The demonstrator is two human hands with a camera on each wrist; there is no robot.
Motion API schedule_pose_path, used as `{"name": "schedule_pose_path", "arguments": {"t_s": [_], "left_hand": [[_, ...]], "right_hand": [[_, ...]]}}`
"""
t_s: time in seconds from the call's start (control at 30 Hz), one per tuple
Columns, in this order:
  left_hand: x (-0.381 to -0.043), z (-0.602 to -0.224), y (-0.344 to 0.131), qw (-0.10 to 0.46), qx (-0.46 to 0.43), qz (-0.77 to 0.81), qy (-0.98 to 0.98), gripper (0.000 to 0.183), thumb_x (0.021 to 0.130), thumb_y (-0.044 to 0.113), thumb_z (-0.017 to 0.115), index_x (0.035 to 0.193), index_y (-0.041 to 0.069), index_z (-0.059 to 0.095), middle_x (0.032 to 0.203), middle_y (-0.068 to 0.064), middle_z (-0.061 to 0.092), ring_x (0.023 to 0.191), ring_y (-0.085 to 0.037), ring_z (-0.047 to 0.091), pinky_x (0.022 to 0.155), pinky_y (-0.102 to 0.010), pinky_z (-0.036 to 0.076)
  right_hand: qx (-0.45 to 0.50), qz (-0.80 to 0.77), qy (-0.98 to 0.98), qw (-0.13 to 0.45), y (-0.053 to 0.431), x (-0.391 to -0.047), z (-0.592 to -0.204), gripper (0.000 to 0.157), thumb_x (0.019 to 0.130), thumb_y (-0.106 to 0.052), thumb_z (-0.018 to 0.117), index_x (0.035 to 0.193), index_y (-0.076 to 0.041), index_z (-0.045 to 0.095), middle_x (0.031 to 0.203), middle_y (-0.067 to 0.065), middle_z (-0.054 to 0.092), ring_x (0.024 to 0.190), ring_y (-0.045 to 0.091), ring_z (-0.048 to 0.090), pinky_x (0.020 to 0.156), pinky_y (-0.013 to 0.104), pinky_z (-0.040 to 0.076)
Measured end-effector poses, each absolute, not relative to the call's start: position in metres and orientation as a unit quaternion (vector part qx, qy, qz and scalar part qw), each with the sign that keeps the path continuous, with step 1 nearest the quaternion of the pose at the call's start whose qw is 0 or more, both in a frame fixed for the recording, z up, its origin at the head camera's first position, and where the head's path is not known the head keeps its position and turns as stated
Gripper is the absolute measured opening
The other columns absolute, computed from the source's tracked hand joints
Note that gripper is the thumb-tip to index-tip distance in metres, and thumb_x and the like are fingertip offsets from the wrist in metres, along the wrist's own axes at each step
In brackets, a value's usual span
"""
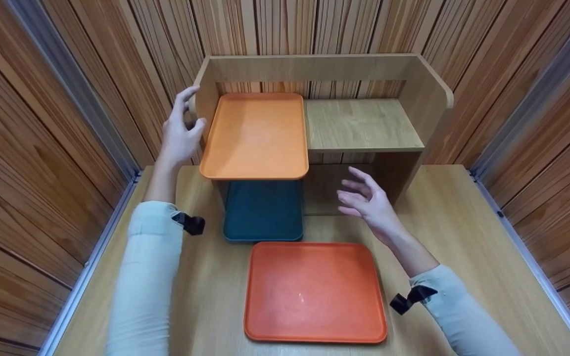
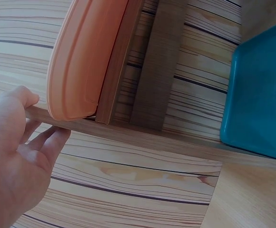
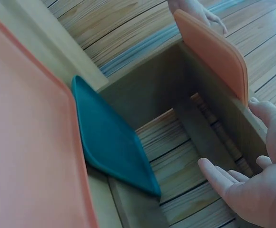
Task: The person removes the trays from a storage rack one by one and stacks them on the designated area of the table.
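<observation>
My left hand point(image 1: 181, 131) is at the front edge of the shelf's left side panel point(image 2: 142, 137), thumb and fingers spread to either side of it. Just right of that hand, an orange tray point(image 1: 258, 136) lies on the left of the upper shelf, its front end reaching past the board. Under it, a dark teal tray point(image 1: 263, 210) sits in the lower left and sticks out forward. My right hand point(image 1: 371, 205) hovers before the lower right compartment, fingers apart and holding nothing. A red-orange tray point(image 1: 314, 291) lies flat on the table in front of the shelf.
The wooden two-level shelf unit point(image 1: 314, 62) stands against the back wall, with bare board point(image 1: 361, 123) at its upper right. Wood-plank walls point(image 1: 32, 148) and metal rails point(image 1: 92, 252) bound the table point(image 1: 468, 247) on both sides.
</observation>
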State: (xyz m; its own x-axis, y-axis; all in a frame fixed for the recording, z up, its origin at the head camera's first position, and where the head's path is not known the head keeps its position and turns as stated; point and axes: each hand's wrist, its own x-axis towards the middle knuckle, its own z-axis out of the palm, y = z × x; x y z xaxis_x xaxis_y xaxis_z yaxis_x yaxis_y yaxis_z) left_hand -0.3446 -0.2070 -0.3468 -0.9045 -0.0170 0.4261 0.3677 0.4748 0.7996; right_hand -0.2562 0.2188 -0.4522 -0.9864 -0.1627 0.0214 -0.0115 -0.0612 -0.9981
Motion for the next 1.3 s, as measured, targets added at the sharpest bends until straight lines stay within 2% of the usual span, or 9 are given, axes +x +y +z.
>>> {"name": "schedule_pose_path", "arguments": {"t_s": [0.23,0.4,0.53,0.7,0.77,0.87,1.03,1.17,1.3], "left_hand": [[-0.344,-0.347,-0.208,0.194,-0.105,-0.502,-0.836,0.064,0.113,0.010,0.056,0.172,0.031,0.041,0.171,-0.011,0.052,0.071,-0.008,0.044,0.066,-0.022,0.040],[-0.344,-0.346,-0.207,0.191,-0.103,-0.503,-0.837,0.064,0.114,0.010,0.056,0.172,0.031,0.041,0.177,-0.007,0.047,0.083,-0.012,0.050,0.069,-0.023,0.042],[-0.345,-0.346,-0.208,0.189,-0.106,-0.501,-0.838,0.065,0.114,0.010,0.055,0.173,0.031,0.040,0.180,-0.007,0.044,0.090,-0.017,0.053,0.069,-0.023,0.043],[-0.346,-0.345,-0.212,0.173,-0.109,-0.506,-0.838,0.066,0.114,0.010,0.056,0.173,0.032,0.038,0.182,-0.009,0.041,0.121,-0.028,0.064,0.075,-0.024,0.047],[-0.347,-0.345,-0.212,0.167,-0.108,-0.512,-0.836,0.067,0.113,0.009,0.056,0.174,0.032,0.038,0.182,-0.008,0.040,0.140,-0.031,0.061,0.084,-0.027,0.051],[-0.347,-0.344,-0.213,0.164,-0.111,-0.520,-0.831,0.068,0.113,0.007,0.057,0.174,0.031,0.038,0.181,-0.009,0.040,0.149,-0.034,0.058,0.097,-0.035,0.054],[-0.347,-0.343,-0.214,0.164,-0.115,-0.525,-0.827,0.067,0.112,0.007,0.057,0.173,0.030,0.039,0.180,-0.009,0.041,0.151,-0.034,0.057,0.108,-0.048,0.055],[-0.348,-0.344,-0.214,0.167,-0.111,-0.519,-0.831,0.067,0.112,0.007,0.056,0.172,0.031,0.040,0.179,-0.007,0.043,0.149,-0.029,0.056,0.097,-0.037,0.053],[-0.349,-0.345,-0.212,0.163,-0.104,-0.519,-0.833,0.067,0.112,0.007,0.055,0.172,0.032,0.040,0.178,-0.011,0.045,0.144,-0.030,0.058,0.098,-0.037,0.055]], "right_hand": [[-0.068,-0.741,0.666,0.056,0.199,-0.260,-0.438,0.080,0.110,0.000,0.063,0.179,-0.013,0.025,0.163,0.022,0.050,0.124,0.011,0.073,0.102,0.039,0.068],[-0.064,-0.755,0.650,0.056,0.183,-0.262,-0.426,0.082,0.110,-0.002,0.063,0.180,-0.018,0.024,0.163,0.021,0.051,0.127,0.016,0.071,0.107,0.044,0.066],[-0.055,-0.774,0.628,0.059,0.170,-0.264,-0.418,0.083,0.111,-0.002,0.062,0.181,-0.022,0.021,0.163,0.020,0.052,0.131,0.018,0.069,0.105,0.042,0.067],[-0.046,-0.799,0.596,0.067,0.157,-0.267,-0.411,0.083,0.113,-0.002,0.060,0.182,-0.024,0.018,0.163,0.021,0.051,0.140,0.027,0.065,0.108,0.045,0.066],[-0.046,-0.806,0.586,0.071,0.152,-0.266,-0.409,0.084,0.113,-0.002,0.059,0.182,-0.025,0.017,0.164,0.021,0.050,0.142,0.030,0.064,0.112,0.050,0.064],[-0.047,-0.816,0.572,0.074,0.144,-0.267,-0.409,0.086,0.112,-0.002,0.060,0.182,-0.026,0.016,0.165,0.023,0.049,0.142,0.032,0.063,0.118,0.058,0.057],[-0.050,-0.831,0.549,0.075,0.128,-0.267,-0.409,0.091,0.112,0.001,0.060,0.182,-0.031,0.011,0.158,0.020,0.050,0.133,0.025,0.065,0.120,0.064,0.053],[-0.051,-0.845,0.526,0.075,0.116,-0.266,-0.408,0.097,0.110,0.002,0.061,0.183,-0.034,0.008,0.147,0.013,0.049,0.123,0.018,0.061,0.116,0.058,0.060],[-0.050,-0.857,0.508,0.075,0.105,-0.266,-0.408,0.099,0.110,0.005,0.060,0.183,-0.033,0.005,0.157,0.018,0.049,0.121,0.018,0.063,0.120,0.064,0.054]]}}
